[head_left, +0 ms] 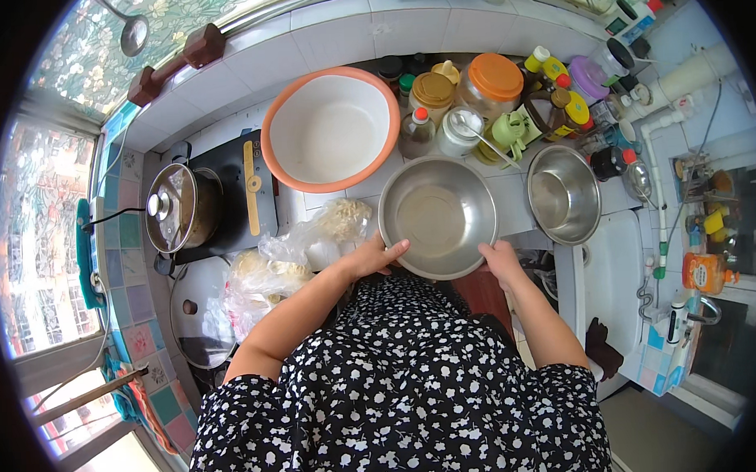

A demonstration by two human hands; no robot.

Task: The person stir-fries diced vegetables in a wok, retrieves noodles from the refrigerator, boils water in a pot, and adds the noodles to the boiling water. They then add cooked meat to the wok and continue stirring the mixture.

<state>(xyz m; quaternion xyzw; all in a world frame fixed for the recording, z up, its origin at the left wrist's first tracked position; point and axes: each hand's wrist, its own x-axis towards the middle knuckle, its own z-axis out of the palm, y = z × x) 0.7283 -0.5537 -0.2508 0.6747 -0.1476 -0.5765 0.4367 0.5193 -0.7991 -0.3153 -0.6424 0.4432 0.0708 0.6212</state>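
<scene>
A wide stainless steel bowl (435, 213) is at the counter's front edge, close to my body. My left hand (380, 254) grips its near left rim, thumb over the edge and the other fingers partly hidden. On the near right rim my right hand (500, 261) closes, its fingers mostly beneath the metal. The bowl looks empty. Whether it rests on the counter or hangs just above it, I cannot tell. Just left of it lies a clear plastic bag (344, 220) of pale food. Behind stands a white basin (328, 125) with an orange rim.
A lidded pot (181, 209) sits on the black cooktop (236, 183) at left. More plastic bags (267, 281) lie nearer me. Jars and bottles, including an orange-lidded jar (493, 82), crowd the back. A deeper steel pot (563, 194) stands right, beside the white sink (617, 286).
</scene>
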